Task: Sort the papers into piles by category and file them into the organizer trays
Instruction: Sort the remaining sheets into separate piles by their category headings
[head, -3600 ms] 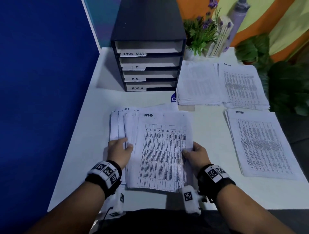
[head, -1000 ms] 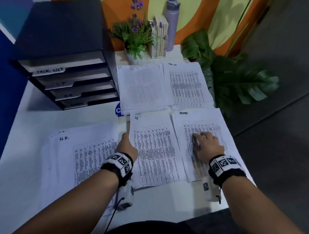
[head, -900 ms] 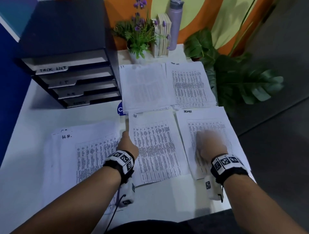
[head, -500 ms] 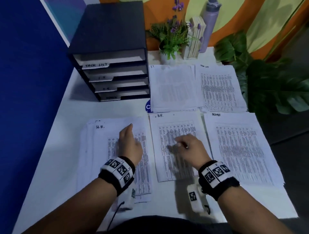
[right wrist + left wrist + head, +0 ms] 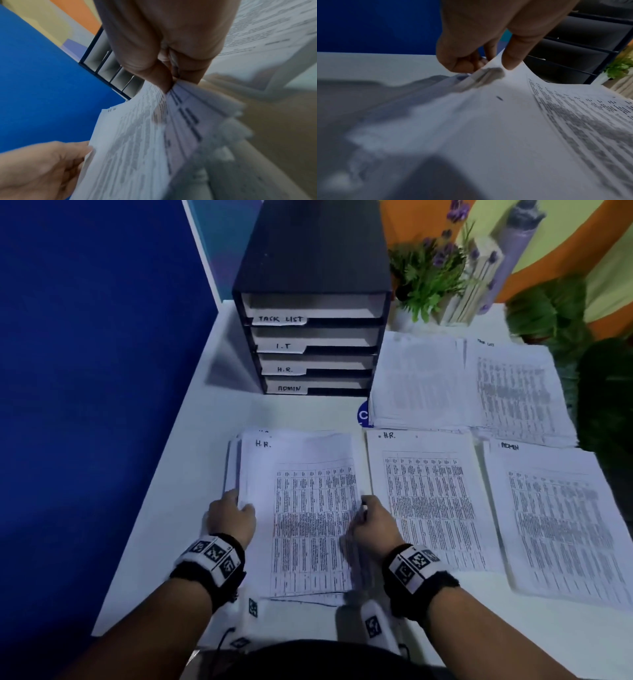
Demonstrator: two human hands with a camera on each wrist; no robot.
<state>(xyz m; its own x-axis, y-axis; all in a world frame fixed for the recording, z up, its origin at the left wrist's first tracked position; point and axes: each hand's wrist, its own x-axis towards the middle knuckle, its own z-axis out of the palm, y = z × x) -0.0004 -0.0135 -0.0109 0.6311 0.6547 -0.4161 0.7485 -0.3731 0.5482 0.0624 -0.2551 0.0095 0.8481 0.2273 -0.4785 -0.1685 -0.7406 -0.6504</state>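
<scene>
The loose stack of white printed sheets headed "H.R." [image 5: 301, 518] lay on the white table [image 5: 191, 474] directly before the person, flanked by both hands. The left hand [image 5: 231, 517] sat at the stack's 9 o'clock edge; the left wrist view showed its thumb on top of the top sheet and curled fingers beneath, pinching the lifted edge. The right hand [image 5: 375, 523] sat at the 3 o'clock edge; the right wrist view showed thumb and fingers [image 5: 197, 67] nipping several fanned sheets there. At 3 o'clock of the held stack lay a single-looking white "H.R." pile [image 5: 428, 501], then a white "ADMIN" pile [image 5: 561, 525] beyond it. At 1 o'clock lay two further white piles side by side [image 5: 472, 385]; the right one's heading was small and blurred, and the left one's was not readable. The black four-tray desk organizer [image 5: 315, 261] stood at 12 o'clock, its trays labelled top to bottom TASK LIST, I.T, H.R., ADMIN; whether any held paper could not be made out. A round blue sticker [image 5: 363, 414] was mostly covered by the far left pile. Printed table text was illegible in all views.
</scene>
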